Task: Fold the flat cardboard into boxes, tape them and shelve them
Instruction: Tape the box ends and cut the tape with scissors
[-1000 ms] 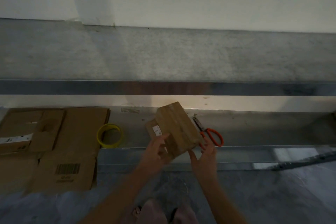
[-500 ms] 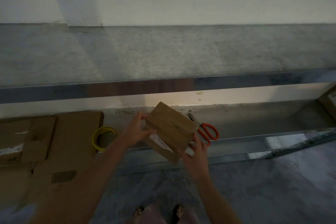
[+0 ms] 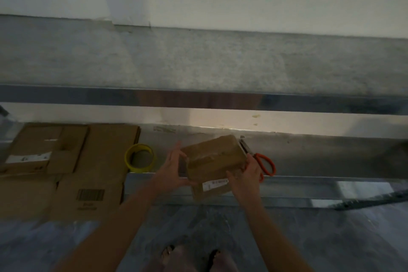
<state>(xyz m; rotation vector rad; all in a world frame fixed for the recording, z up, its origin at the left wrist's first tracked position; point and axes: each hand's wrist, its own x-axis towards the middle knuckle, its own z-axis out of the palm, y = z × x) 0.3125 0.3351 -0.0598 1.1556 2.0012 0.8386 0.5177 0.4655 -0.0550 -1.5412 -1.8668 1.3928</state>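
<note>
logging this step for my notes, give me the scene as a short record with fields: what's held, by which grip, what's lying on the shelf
held item: small cardboard box, folded up, white label on its near face
left grip: holds the box's left side
right grip: holds the box's right near corner
box position: in the air over the lower shelf front edge
shelf, left: flat cardboard, yellow tape roll beside it
shelf, right: orange-handled scissors, just beyond the right grip
</note>
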